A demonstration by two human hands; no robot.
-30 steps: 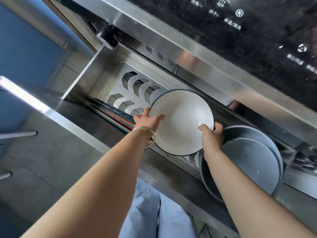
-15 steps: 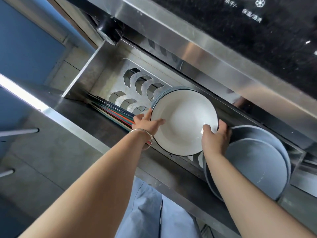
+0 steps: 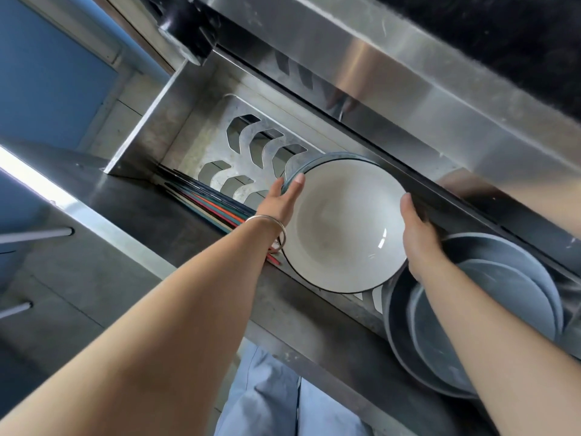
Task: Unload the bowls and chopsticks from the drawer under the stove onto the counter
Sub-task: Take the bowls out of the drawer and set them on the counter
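Step in hand: lifting the white bowl [image 3: 342, 225] out of the drawer [image 3: 195, 121]. It looked tilted up on edge over the rack [image 3: 251, 152], not yet clear of the drawer. Left hand [image 3: 279, 202] was flat on its left rim, right hand [image 3: 418, 234] cupped the right rim; both grasping it. Grey bowls [image 3: 490, 313] sat just right, chopsticks [image 3: 213, 209] lay left along the front wall. Next move likely calls for raising it straight up, clear of the stove edge, then onto the counter. Both arms were extended down and forward.

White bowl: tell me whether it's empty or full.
Empty. The white bowl shows only bare glazed interior, tilted between left hand and right hand.
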